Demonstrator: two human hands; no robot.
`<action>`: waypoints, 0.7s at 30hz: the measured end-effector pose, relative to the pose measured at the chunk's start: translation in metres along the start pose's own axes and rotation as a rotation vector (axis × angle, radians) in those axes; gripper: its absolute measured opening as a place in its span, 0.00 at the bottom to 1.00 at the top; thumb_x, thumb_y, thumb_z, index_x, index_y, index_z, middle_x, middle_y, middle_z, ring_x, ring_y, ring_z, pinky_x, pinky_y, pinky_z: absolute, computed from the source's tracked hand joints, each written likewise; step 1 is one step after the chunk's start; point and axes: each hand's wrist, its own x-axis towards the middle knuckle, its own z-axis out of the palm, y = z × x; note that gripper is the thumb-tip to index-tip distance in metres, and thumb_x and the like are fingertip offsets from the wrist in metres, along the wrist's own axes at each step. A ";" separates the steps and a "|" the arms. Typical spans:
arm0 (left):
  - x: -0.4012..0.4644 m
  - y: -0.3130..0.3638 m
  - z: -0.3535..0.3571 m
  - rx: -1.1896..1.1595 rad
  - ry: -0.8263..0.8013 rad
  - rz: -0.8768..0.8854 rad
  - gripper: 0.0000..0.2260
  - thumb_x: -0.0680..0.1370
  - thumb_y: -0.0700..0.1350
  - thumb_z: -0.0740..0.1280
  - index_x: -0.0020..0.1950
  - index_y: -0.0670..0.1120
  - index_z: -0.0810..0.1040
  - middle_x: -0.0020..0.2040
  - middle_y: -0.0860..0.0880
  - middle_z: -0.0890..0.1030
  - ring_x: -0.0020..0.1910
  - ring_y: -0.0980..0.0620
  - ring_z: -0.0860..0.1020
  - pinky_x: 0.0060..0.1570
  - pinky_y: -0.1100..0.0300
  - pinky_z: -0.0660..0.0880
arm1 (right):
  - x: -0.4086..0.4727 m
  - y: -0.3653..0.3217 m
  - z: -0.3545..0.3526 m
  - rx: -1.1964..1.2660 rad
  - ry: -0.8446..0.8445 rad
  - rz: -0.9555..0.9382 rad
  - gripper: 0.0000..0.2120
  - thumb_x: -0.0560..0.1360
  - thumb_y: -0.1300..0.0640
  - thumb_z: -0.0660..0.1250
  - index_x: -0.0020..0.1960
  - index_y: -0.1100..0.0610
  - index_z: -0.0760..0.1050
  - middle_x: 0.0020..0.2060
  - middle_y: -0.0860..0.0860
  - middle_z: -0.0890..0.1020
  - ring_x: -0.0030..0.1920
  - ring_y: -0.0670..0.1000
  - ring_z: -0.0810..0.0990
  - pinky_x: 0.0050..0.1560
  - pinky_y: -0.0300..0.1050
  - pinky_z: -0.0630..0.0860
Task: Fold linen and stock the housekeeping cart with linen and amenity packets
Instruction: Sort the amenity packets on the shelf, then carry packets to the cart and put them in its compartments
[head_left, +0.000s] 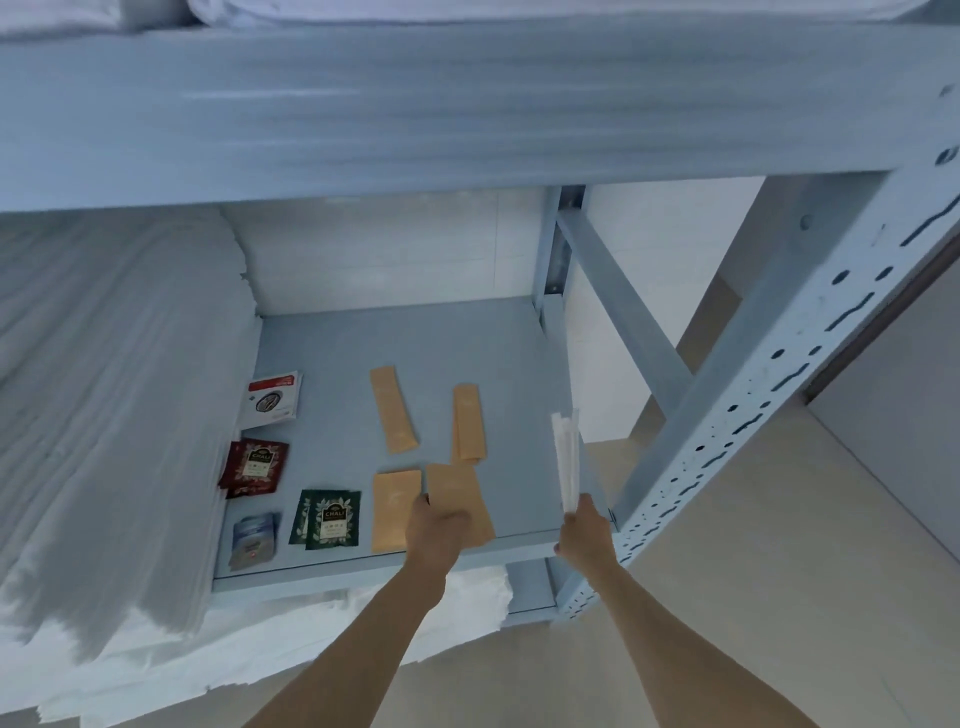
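My left hand (434, 530) grips a tan amenity packet (462, 499) at the front of the grey shelf (415, 343). Another tan packet (396, 512) lies just left of it. Two long tan sachets (393, 409) (468, 423) lie farther back. My right hand (584, 530) pinches a bunch of thin white packets (566, 457), held upright over the shelf's right edge. Green tea packets (328, 518), red tea packets (254, 467), a red-and-white packet (274, 397) and blue packets (253, 538) lie along the left side. Stacked white linen (104, 389) fills the shelf's left half.
A thick shelf beam (415, 104) runs overhead with more white linen (467, 8) on top. The perforated metal upright (769, 405) and a diagonal brace (623, 291) stand at the right. Folded white linen (260, 639) shows on the lower shelf. Beige floor (727, 597) lies below right.
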 end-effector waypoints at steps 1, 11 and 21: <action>-0.005 0.001 -0.003 -0.035 -0.029 -0.008 0.10 0.73 0.31 0.65 0.51 0.43 0.74 0.45 0.44 0.77 0.40 0.48 0.74 0.37 0.58 0.71 | -0.007 -0.001 -0.001 0.083 -0.019 0.014 0.08 0.81 0.67 0.55 0.59 0.62 0.68 0.42 0.56 0.76 0.40 0.55 0.77 0.39 0.49 0.77; -0.064 0.031 0.009 -0.194 -0.380 -0.020 0.15 0.78 0.32 0.64 0.63 0.41 0.75 0.57 0.40 0.82 0.55 0.38 0.81 0.50 0.42 0.81 | -0.097 0.004 -0.042 0.684 -0.020 0.134 0.12 0.83 0.57 0.56 0.44 0.58 0.73 0.27 0.51 0.67 0.25 0.47 0.62 0.27 0.40 0.58; -0.206 0.036 0.067 -0.273 -0.594 0.162 0.15 0.79 0.33 0.60 0.65 0.40 0.74 0.57 0.40 0.82 0.51 0.37 0.83 0.41 0.49 0.81 | -0.220 0.047 -0.144 0.996 0.132 0.015 0.13 0.84 0.53 0.56 0.46 0.58 0.73 0.27 0.48 0.63 0.24 0.46 0.58 0.24 0.37 0.55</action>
